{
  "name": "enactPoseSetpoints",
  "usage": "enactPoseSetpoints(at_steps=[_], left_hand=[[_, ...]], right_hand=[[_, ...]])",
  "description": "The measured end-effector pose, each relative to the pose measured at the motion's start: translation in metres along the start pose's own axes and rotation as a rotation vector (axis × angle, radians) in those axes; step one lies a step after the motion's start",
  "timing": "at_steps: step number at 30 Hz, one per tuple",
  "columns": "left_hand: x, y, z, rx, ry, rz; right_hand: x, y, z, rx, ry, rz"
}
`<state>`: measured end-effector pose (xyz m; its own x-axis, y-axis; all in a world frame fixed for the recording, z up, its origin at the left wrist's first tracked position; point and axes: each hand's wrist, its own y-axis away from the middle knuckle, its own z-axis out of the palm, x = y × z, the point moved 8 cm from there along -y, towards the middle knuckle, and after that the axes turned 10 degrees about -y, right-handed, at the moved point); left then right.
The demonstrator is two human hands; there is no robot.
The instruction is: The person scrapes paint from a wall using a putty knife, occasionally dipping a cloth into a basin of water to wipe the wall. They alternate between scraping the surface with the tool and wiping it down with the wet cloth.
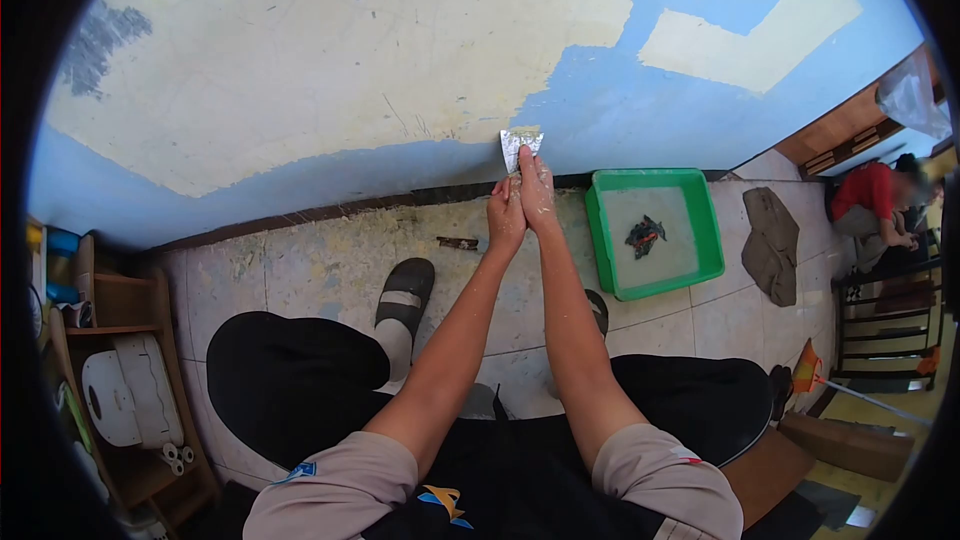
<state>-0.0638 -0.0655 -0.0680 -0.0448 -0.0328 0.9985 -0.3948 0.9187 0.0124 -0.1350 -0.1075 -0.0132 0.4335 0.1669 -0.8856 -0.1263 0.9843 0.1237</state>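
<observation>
Both arms reach forward to the wall (340, 50), where blue paint borders a large cream patch. My right hand (537, 192) is closed on a metal scraper (520, 146), whose wide blade lies against the wall near the lower edge of the cream patch. Pressed up beside it, my left hand (506, 217) is closed at the lower end of the scraper, its fingers bunched together. Pale flecks cover the fingers and wrists. The scraper's handle is mostly hidden by the hands.
A green tray (712, 240) with cloudy water and a dark rag (645, 236) stands right of my hands. Flakes litter the floor (300, 270). A brown cloth (770, 245) lies farther right, near a crouching person in red (868, 195). Wooden shelves (125, 315) stand left.
</observation>
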Motion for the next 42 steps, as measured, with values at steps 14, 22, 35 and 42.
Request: enactPoseSetpoints(at_steps=[14, 22, 35, 42], left_hand=[[0.026, -0.002, -0.014, 0.033, -0.020, 0.026], [0.020, 0.004, 0.012, -0.007, 0.175, 0.025], [0.026, 0.004, 0.005, -0.026, 0.154, -0.015], [0.044, 0.012, 0.009, 0.046, 0.131, 0.020]], right_hand=[[0.003, -0.004, 0.010, 0.028, -0.134, -0.036], [-0.022, -0.004, -0.004, 0.062, 0.117, -0.131], [-0.015, -0.001, 0.007, 0.069, -0.094, -0.053], [-0.026, 0.000, 0.001, 0.063, 0.055, -0.055]])
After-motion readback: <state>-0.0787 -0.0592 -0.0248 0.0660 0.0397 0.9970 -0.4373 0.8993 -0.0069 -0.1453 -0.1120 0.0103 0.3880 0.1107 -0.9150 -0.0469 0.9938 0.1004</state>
